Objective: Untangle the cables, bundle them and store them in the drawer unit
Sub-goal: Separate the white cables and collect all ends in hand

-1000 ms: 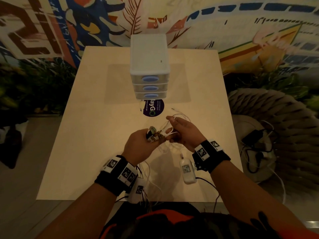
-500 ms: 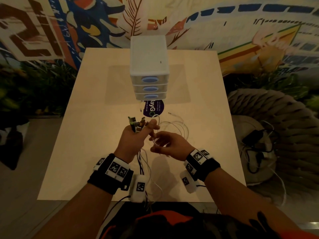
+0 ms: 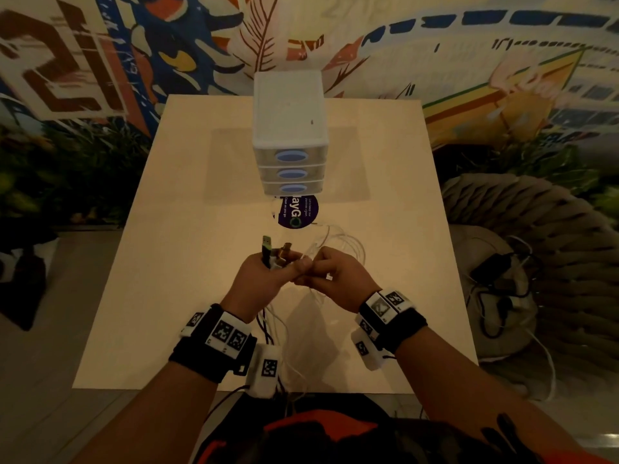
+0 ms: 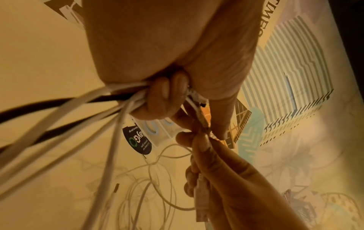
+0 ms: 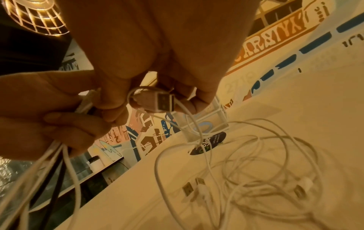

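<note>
My left hand point(image 3: 268, 279) grips a bundle of white and black cables point(image 4: 110, 99), their plugs point(image 3: 268, 249) sticking up above the fist and their lengths hanging below it. Touching it on the right, my right hand point(image 3: 331, 276) pinches a white USB plug point(image 5: 157, 102) with its thin cable looped round the fingers. More white cable point(image 5: 256, 163) lies in loose tangled loops on the table point(image 3: 187, 229) beyond my hands, with several plugs point(image 5: 193, 188) among them. The white three-drawer unit point(image 3: 289, 128) stands at the table's far middle, all drawers closed.
A round dark purple sticker point(image 3: 296, 212) lies on the table just in front of the drawer unit. Right of the table stands a woven seat point(image 3: 536, 246) with a black charger and cords point(image 3: 495, 272) on it. A painted wall runs behind.
My right hand rose from lower down and joined the left hand, bringing a white USB plug up to the bundle. My left hand stayed near the same spot holding the plugs upright.
</note>
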{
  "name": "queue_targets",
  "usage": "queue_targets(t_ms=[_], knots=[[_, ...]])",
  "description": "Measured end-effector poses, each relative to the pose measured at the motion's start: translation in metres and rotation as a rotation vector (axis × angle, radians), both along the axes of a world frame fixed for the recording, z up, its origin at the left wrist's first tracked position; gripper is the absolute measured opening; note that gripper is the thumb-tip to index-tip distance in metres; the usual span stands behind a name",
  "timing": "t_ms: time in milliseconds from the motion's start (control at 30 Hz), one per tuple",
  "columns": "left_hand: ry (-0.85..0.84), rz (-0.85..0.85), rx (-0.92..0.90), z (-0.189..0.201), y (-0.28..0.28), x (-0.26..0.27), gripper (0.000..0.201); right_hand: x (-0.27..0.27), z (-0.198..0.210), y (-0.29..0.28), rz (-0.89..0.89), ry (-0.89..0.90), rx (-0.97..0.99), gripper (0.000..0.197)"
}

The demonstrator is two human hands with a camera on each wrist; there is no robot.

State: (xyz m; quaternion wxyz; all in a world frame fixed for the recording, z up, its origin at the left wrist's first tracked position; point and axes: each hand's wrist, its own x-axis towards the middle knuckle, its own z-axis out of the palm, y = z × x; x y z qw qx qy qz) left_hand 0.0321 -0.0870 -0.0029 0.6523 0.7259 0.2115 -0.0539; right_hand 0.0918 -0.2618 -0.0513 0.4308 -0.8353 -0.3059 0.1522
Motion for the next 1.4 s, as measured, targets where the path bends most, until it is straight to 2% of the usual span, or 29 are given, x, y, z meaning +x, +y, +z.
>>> queue_targets(t_ms=[167, 267, 467, 667, 800, 1100, 1167, 1400], knots=[[-0.039, 0.097, 0.025, -0.002, 0.004, 0.003, 0.01, 0.001, 0.001, -0.005, -0.021, 0.122, -0.066, 0.019], [-0.055, 0.194, 0.008, 0.0, 0.007, 0.005, 0.017, -0.002, -0.004, -0.01, -0.007, 0.246, -0.077, 0.031], [-0.018, 0.253, -0.062, -0.005, 0.024, 0.006, 0.022, -0.002, -0.015, -0.022, -0.003, 0.205, -0.18, 0.023], [-0.045, 0.176, -0.16, -0.006, 0.037, 0.0, 0.023, 0.02, -0.013, -0.03, -0.333, 0.216, -0.123, 0.034], [-0.066, 0.126, -0.18, -0.003, 0.039, -0.005, 0.023, 0.045, -0.017, -0.035, -0.442, 0.153, -0.203, 0.04], [-0.079, 0.105, -0.207, 0.002, 0.042, -0.007, 0.023, 0.078, -0.028, -0.03, -0.23, 0.141, -0.468, 0.027], [-0.083, 0.114, -0.184, 0.001, 0.043, -0.007, 0.023, 0.079, -0.022, -0.028, -0.213, 0.152, -0.444, 0.026], [-0.093, 0.181, -0.124, 0.002, 0.052, -0.006, 0.026, 0.079, -0.002, -0.036, -0.304, 0.228, -0.111, 0.028]])
